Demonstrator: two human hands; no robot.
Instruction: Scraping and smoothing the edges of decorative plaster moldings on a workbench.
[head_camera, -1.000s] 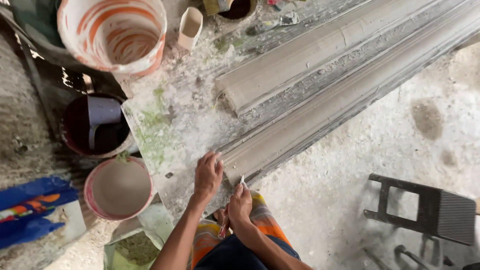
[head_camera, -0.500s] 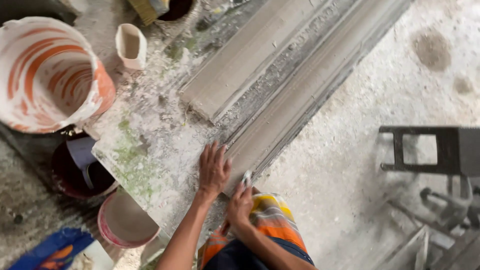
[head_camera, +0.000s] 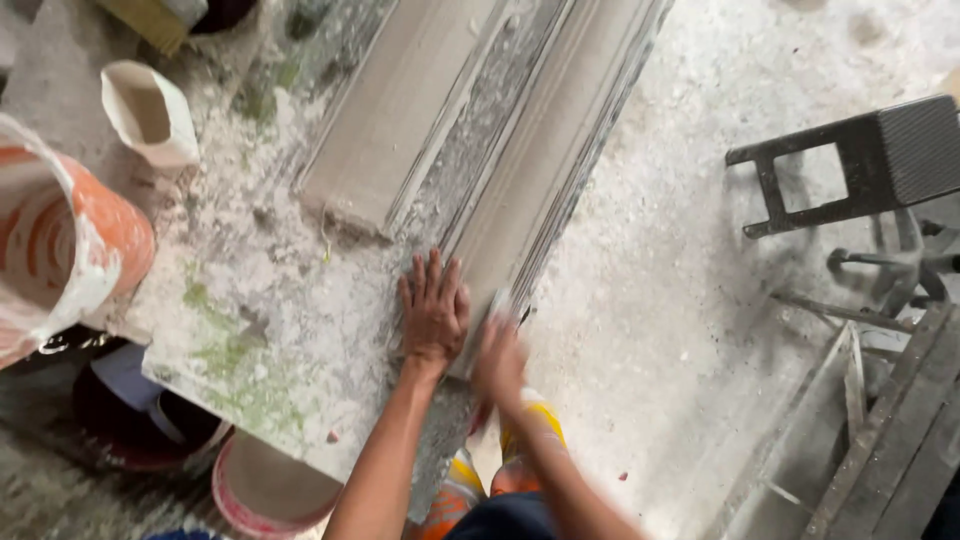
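Note:
My left hand (head_camera: 433, 312) lies flat, fingers spread, on the near end of a long grey plaster moulding (head_camera: 545, 160) that runs along the right edge of a dusty worktable (head_camera: 270, 300). My right hand (head_camera: 498, 358) is blurred at the moulding's near corner, closed on a small pale tool (head_camera: 500, 302) whose kind I cannot tell. A second, flatter moulding (head_camera: 400, 110) lies to the left of the first, parallel to it.
An orange-and-white bucket (head_camera: 55, 250) and a white cut-open container (head_camera: 150, 115) stand on the table's left. Below the table sit a pink-rimmed bucket (head_camera: 265, 490) and a dark bucket (head_camera: 140, 410). A black stool (head_camera: 850, 165) and metal frames (head_camera: 880, 420) are on the right floor.
The view has shifted closer and leftward over the table. My left hand stays pressed on the moulding's end, and my right hand has moved up against the moulding's near corner, now blurred.

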